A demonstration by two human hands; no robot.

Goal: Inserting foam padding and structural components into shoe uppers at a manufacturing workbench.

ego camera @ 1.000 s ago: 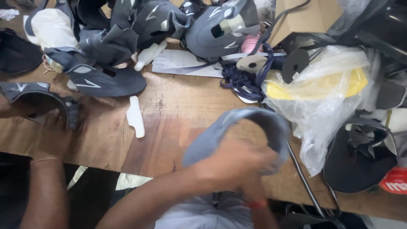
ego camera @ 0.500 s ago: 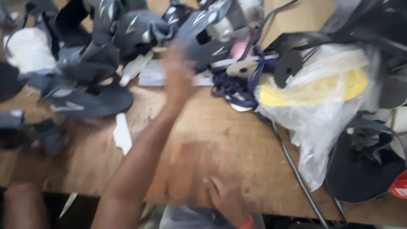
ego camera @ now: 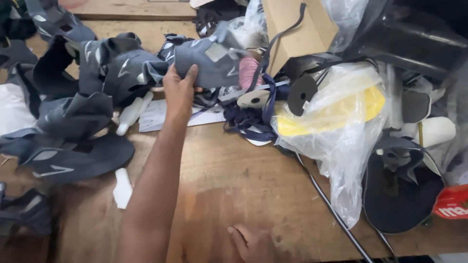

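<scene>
My left hand (ego camera: pixel 179 91) reaches across the wooden table (ego camera: pixel 234 180) and grips a grey fabric shoe upper (ego camera: pixel 212 63) with pale patches, at the edge of a pile of similar grey uppers (ego camera: pixel 97 73). My thumb lies on top of the piece. My right hand (ego camera: pixel 253 242) rests on the table at the near edge, with loosely spread fingers and nothing visible in it; its lower part is cut off by the frame.
More dark uppers (ego camera: pixel 73 156) lie at the left, with a small white strip (ego camera: pixel 122 187) beside them. A clear plastic bag with yellow material (ego camera: pixel 331 112), a cardboard box (ego camera: pixel 292 29), dark straps (ego camera: pixel 248 119) and black shoe parts (ego camera: pixel 399 190) crowd the right.
My left hand has left the dark piece at the left edge and reached forward onto a grey upper in the pile. My right hand has dropped to the near edge, no longer holding the grey piece.
</scene>
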